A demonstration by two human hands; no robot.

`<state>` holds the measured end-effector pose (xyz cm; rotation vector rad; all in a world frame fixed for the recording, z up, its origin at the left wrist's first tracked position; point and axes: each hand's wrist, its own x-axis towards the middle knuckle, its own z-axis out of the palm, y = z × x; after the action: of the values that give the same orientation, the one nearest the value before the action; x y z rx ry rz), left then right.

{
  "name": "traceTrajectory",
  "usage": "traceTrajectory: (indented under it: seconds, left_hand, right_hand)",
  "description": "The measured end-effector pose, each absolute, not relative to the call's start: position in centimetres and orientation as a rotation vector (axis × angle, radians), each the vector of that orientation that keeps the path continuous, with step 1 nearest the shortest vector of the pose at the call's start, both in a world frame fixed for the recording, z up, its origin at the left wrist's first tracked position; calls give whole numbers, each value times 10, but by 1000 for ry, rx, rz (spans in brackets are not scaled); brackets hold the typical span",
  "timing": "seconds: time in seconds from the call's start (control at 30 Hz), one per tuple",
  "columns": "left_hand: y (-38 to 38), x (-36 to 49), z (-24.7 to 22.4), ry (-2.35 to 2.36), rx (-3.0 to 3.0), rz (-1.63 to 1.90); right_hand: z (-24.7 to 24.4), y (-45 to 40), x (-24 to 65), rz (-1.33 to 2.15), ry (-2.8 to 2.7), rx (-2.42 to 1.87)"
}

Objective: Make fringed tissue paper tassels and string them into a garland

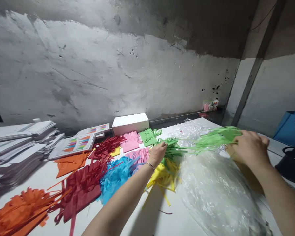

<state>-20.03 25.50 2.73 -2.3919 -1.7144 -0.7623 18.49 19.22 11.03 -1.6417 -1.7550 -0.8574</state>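
My right hand (252, 147) is closed on a bundle of light green paper strips (215, 137), raised at the right above a heap of clear plastic (216, 190). The strips trail left from it. My left hand (158, 153), with a bracelet at the wrist, is closed at the edge of a darker green strip pile (173, 147); its fingertips pinch green strips. Just below it lie yellow strips (163, 173). To its left are blue strips (118, 175) and pink strips (140, 155).
Dark red strips (82, 185) and orange strips (22, 209) lie at the left. Stacks of white paper (22, 154), printed sheets (75, 144) and a white box (130, 124) stand farther back. At the right are a blue bag (288, 127) and a black bag (291, 165).
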Motion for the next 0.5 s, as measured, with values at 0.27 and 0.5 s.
traceTrajectory:
  seconds: [0.27, 0.5]
  left_hand:
    - [153, -194, 53, -1567, -2485, -1024]
    - [-24, -186, 75, -1036, -2570, -950]
  right_hand:
    - [102, 77, 140, -627, -1895, -1085]
    - [35, -11, -4, -506, -1784, -899]
